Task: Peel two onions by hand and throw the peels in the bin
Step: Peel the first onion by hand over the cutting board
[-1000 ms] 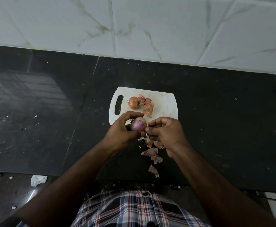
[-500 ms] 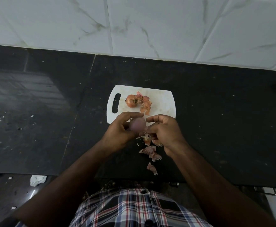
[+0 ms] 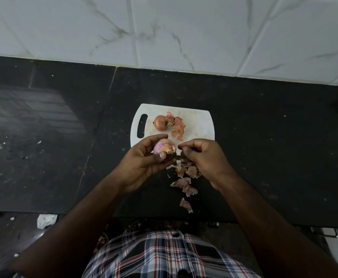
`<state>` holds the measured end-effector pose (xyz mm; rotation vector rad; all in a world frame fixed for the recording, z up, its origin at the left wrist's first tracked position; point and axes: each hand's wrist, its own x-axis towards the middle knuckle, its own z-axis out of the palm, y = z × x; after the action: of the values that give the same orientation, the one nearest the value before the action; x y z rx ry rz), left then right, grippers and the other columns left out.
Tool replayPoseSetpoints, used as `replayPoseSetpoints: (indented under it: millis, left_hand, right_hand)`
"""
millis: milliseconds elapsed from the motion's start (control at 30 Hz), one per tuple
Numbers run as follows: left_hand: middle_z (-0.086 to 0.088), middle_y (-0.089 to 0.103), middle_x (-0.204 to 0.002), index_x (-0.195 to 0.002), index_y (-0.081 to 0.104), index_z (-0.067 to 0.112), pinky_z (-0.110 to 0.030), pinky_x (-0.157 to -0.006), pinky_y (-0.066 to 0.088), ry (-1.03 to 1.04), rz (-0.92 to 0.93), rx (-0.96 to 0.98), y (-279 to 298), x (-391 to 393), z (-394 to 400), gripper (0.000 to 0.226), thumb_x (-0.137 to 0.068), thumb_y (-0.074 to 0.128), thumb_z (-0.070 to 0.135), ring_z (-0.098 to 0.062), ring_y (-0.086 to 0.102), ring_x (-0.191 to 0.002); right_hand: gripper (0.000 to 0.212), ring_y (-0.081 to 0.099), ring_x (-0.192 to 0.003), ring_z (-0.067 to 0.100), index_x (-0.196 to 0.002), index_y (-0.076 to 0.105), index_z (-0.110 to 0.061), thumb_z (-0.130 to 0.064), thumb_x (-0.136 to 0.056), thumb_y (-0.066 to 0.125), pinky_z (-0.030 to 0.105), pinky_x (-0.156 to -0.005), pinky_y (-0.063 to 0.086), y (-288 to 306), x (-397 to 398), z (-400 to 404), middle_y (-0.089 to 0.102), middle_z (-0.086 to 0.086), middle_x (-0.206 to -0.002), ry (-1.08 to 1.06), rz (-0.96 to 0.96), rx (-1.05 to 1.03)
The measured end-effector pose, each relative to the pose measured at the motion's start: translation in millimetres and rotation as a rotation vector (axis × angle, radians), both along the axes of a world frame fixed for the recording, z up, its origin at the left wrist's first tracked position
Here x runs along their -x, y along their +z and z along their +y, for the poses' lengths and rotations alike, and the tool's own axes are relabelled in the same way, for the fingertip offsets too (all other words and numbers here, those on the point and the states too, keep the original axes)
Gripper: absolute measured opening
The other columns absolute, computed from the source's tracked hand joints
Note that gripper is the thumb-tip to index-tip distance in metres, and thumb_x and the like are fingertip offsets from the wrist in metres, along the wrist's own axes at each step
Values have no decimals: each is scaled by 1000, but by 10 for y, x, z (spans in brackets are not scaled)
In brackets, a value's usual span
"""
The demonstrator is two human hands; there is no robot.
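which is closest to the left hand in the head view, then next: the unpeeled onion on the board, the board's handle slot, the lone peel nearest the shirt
1. Unpeeled onion, on the board beyond the left hand.
2. Handle slot, at the board's left end; nearly level with the onion.
3. Lone peel, by the counter's front edge.

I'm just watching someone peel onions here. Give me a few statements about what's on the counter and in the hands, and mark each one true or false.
1. The left hand holds a partly peeled onion. True.
2. The second onion on the white cutting board is fully peeled. False: it still wears its brown skin, with loose peels beside it.
3. Peel scraps lie on the black counter below the hands. True.
4. The right hand is holding a knife. False: no knife is in view; its fingers are curled beside the onion.
5. A bin stands on the counter. False: none shows in view.
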<state>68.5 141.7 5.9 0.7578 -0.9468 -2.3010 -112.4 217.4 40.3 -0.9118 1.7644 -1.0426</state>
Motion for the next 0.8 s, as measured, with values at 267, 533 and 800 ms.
replayPoseSetpoints:
  millis: [267, 533, 800]
  left_hand:
    - [-23, 53, -141, -131, 59, 7, -42, -92, 58, 1, -30, 16, -3, -2, 8, 53, -80, 65, -6, -31, 65, -115]
    - [-15, 64, -127, -127, 62, 11, -39, -92, 58, -40, -7, 20, -1, -33, 8, 55, -78, 67, -13, -27, 67, -110]
    - [-6, 72, -114, -124, 61, 12, -34, -88, 60, -36, -47, 48, 37, -42, -9, 57, -73, 64, -13, -23, 69, -103]
  right_hand:
    - [13, 67, -73, 24, -97, 74, -13, -4, -88, 71, 33, -65, 58, 73, -138, -38, 75, 12, -87, -57, -223, 37]
    - [17, 64, -66, 22, -95, 71, -10, 1, -85, 64, 30, -55, 50, 75, -163, -40, 69, 8, -74, -163, -520, -105]
    - [10, 68, -71, 23, -95, 70, -9, -6, -86, 69, 33, -56, 54, 80, -141, -45, 71, 7, -80, -117, -402, -72]
